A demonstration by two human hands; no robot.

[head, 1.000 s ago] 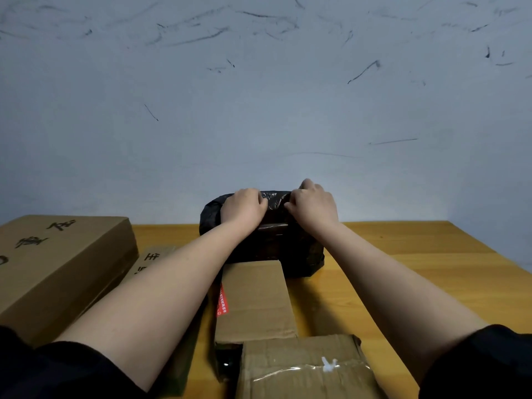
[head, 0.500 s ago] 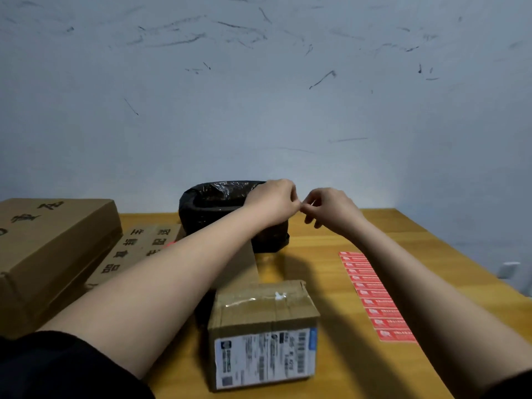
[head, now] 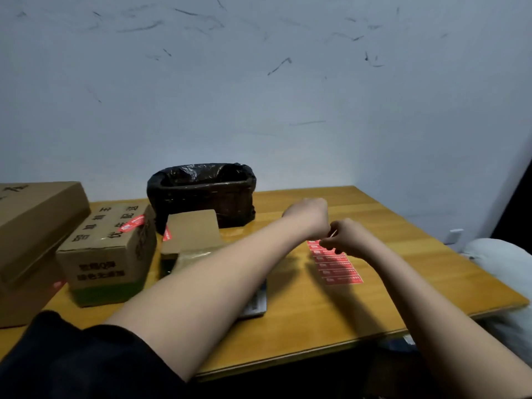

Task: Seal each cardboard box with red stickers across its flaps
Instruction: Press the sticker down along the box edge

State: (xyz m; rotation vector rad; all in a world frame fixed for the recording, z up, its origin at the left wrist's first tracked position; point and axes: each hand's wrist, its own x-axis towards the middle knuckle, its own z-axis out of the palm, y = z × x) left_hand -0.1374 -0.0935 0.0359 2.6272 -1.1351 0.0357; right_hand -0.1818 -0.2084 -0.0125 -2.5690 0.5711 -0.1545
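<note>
Red sticker sheet (head: 336,267) partly hidden beneath both curled hands.

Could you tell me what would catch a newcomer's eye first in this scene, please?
Probably the two hands, left hand and right hand, meeting above the sheet of red stickers on the right of the wooden table. Next, the black-lined bin by the wall, with cardboard boxes to its left.

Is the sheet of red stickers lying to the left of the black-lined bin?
No. The sheet of red stickers lies on the table right of and nearer than the black-lined bin.
</note>
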